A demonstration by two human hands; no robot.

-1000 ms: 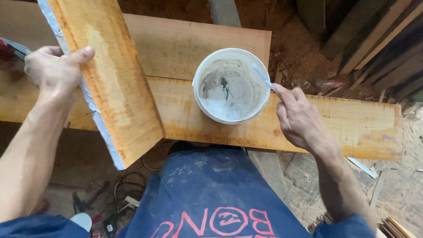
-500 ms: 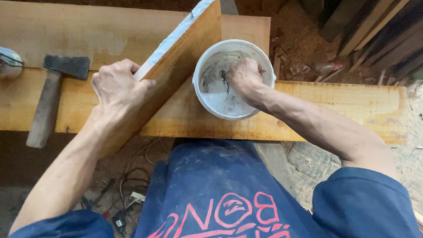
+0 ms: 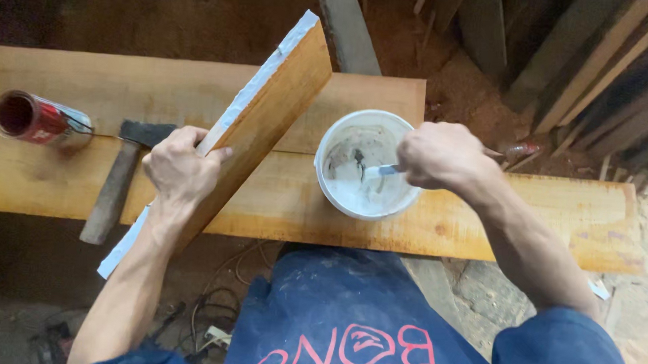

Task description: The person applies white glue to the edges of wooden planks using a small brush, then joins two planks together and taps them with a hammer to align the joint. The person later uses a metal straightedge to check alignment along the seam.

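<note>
Currently the left hand [image 3: 181,170] is gripping a stiff, fairly heavy plank [image 3: 257,132] tilted on edge over the desk [image 3: 483,218], white paste along its top edge. Right hand [image 3: 441,156] is closing around a thin stick [image 3: 380,170] inside the white bucket [image 3: 366,164]. Red can [image 3: 34,118] lying far left, beside a hammer [image 3: 124,172].

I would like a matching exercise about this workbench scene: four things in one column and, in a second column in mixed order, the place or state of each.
Things:
1. white bucket
2. hammer
3. red can
4. tilted board

Places or states:
A. at the far left end of the planks, open top showing
B. gripped by the left hand, white paste along its upper edge
C. lying flat between the can and the board
D. under the right hand, which dips a tool into it

Pairs: 1-D, 2-C, 3-A, 4-B
</note>
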